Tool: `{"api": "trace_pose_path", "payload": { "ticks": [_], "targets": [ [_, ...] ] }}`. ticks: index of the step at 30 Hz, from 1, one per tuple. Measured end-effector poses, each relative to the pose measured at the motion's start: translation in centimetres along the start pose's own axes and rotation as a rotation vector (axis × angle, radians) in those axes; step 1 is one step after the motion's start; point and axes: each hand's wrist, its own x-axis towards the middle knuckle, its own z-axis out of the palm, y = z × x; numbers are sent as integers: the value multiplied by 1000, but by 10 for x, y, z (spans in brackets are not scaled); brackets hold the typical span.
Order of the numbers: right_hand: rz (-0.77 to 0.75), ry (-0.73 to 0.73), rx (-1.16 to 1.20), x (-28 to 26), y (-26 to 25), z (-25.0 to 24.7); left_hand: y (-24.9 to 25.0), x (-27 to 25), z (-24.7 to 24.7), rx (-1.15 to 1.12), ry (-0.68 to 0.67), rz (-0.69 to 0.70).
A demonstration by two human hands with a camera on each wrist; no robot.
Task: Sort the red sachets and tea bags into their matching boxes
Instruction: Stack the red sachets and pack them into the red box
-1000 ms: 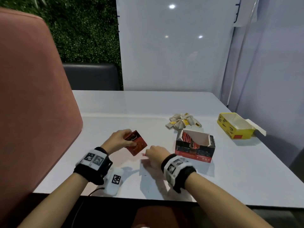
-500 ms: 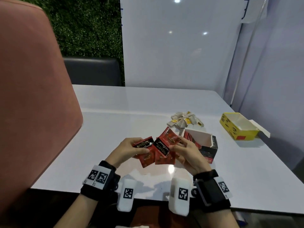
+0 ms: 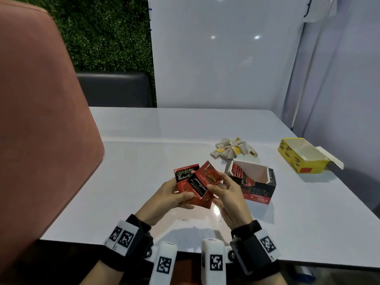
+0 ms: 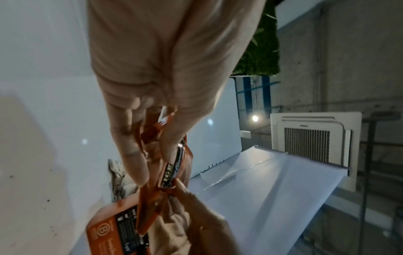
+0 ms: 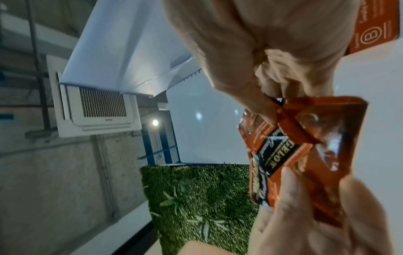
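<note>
Seemingly midway, both hands, left hand (image 3: pixel 172 197) and right hand (image 3: pixel 228 194), pinch a fan of red sachets (image 3: pixel 196 183) just left of the part-filled red box (image 3: pixel 254 183), while tea bags (image 3: pixel 232 149) lie unsorted beyond them, apart from the empty yellow box (image 3: pixel 296 159).

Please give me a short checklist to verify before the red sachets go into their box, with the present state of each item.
1. Sachets held securely: ok. The left hand and the right hand both pinch the red sachets above the table.
2. Sachets stacked evenly: not ok. They are fanned at different angles.
3. Red box open: ok. Its top faces up, beside the right hand.
4. Room in the red box: ok. Sachets already fill only its left part.
5. Tea bags kept apart: ok. The pile lies behind the red box.
6. Yellow box ready for tea bags: ok. Open, looks empty.
</note>
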Motion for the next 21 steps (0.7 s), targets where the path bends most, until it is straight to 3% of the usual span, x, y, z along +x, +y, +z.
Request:
{"api": "trace_pose_path", "payload": {
  "ticks": [5,15,19,21],
  "targets": [
    [-48,-7,-106,-1,2,6,-5,-1,-1,68,-3,-5],
    [-256,178,-193,-3,-14,-11,-18,-2,-3,-56,-16,-74],
    [-291,117,-47,-9,-23,-13,-17,0,0,-71,-60,-77],
    [-296,89,-82,-11,-25,-10,-18,1,0,-66,-67,-89]
  ]
}}
